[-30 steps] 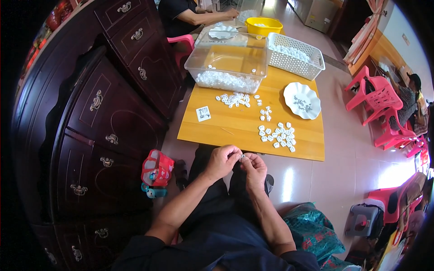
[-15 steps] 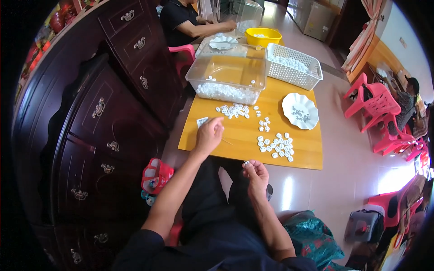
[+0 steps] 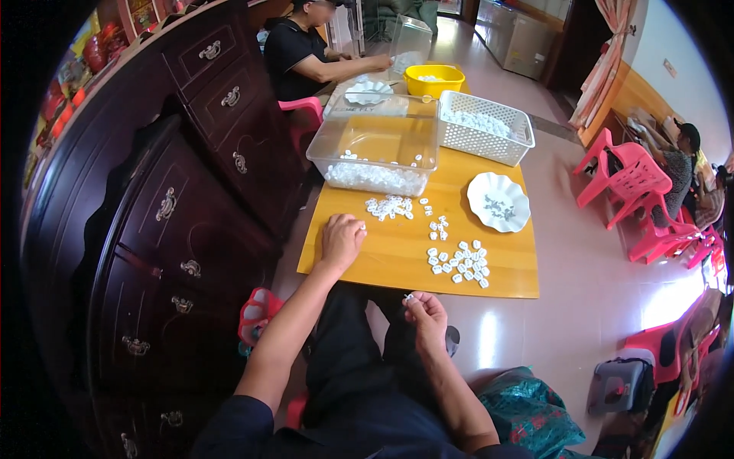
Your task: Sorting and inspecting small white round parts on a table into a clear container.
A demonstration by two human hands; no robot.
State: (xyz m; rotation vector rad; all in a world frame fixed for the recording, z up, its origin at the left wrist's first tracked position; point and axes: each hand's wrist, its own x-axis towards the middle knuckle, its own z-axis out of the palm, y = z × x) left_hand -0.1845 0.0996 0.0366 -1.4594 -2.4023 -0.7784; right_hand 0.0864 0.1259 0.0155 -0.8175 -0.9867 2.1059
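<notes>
The right hand (image 3: 427,315) pinches a tiny white piece (image 3: 409,296) off the yellow table's (image 3: 397,264) near edge and could drop it, while the left hand (image 3: 341,239), curled shut near the left edge, may hide something.

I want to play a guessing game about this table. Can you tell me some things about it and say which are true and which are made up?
1. The left hand rests on the yellow table. True.
2. The right hand is inside the white basket. False: it is held above the lap, near the table's front edge, pinching a small white piece in its fingers.
3. The clear tub has small white pieces in its bottom. True.
4. The white plate sits on the floor. False: it lies on the table, near the right edge.
5. The yellow bowl stands beyond the basket, farther from the person. True.
</notes>
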